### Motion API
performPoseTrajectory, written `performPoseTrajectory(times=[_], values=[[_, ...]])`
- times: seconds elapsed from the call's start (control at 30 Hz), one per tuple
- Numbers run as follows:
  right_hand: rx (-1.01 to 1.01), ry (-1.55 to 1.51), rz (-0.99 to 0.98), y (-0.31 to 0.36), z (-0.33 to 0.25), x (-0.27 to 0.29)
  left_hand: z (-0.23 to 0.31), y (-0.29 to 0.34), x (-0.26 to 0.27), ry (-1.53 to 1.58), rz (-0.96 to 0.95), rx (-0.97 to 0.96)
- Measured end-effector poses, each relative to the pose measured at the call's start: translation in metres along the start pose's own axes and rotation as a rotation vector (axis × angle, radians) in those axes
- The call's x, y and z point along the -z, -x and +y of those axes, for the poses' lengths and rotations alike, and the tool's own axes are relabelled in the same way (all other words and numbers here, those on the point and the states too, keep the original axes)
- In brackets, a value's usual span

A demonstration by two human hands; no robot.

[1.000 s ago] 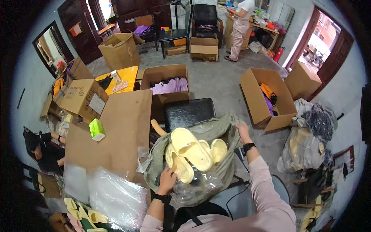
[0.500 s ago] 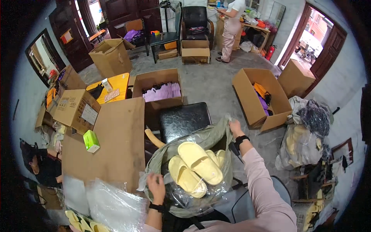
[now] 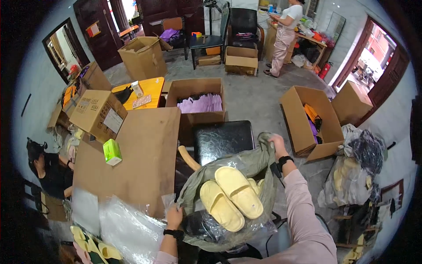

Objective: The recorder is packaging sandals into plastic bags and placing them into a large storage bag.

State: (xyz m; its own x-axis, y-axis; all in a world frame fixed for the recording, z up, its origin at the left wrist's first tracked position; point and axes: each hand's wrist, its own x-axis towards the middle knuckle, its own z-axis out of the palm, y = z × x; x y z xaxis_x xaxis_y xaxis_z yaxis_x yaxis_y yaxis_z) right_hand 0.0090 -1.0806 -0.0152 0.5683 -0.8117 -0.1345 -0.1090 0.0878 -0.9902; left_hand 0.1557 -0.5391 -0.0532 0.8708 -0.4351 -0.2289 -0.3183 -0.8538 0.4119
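Observation:
A large grey-green plastic bag (image 3: pixel 262 154) is spread open in front of me. Two pale yellow slippers, a front one (image 3: pixel 221 206) and one overlapping it (image 3: pixel 239 192), lie in its mouth under clear film. Part of another yellow slipper (image 3: pixel 254 185) shows behind them. My right hand (image 3: pixel 278 147), closed, grips the bag's far right rim. At the near left rim, my left hand (image 3: pixel 174 217) is closed on the bag's edge. Deeper contents are hidden by the slippers and film.
A brown-topped table (image 3: pixel 145 163) at left carries a carton (image 3: pixel 97 115), a green packet (image 3: pixel 112 152) and clear plastic sleeves (image 3: pixel 127 229). A black stool (image 3: pixel 224 140) stands beyond the bag. Open cartons (image 3: pixel 195 88) (image 3: pixel 303 123) lie farther off. Two other people (image 3: pixel 55 174) (image 3: pixel 285 35) are nearby.
The view has shifted, so the room appears farther right. My left hand has closed on the near left rim, its fingers more tucked in. My right hand keeps its hold on the bag.

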Motion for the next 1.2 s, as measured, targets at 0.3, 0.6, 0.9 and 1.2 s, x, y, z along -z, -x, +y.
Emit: performPoseTrajectory(times=[0.3, 0.6, 0.9, 1.2], values=[[-0.026, 0.022, -0.099, 0.109, -0.07, 0.052, -0.04, 0.045, 0.023, 0.113, 0.158, 0.106], [0.186, -0.621, 0.139, 0.171, -0.118, 0.093, 0.066, -0.003, 0.184, 0.806, 0.474, -0.024], [0.704, 1.018, 0.044, 0.192, -0.087, -0.031, 0.043, -0.01, 0.166, 0.154, 0.386, 0.099], [0.455, 0.715, -0.658, 0.278, -0.007, -0.179, 0.059, 0.003, 0.164, 0.596, 0.449, -0.021]])
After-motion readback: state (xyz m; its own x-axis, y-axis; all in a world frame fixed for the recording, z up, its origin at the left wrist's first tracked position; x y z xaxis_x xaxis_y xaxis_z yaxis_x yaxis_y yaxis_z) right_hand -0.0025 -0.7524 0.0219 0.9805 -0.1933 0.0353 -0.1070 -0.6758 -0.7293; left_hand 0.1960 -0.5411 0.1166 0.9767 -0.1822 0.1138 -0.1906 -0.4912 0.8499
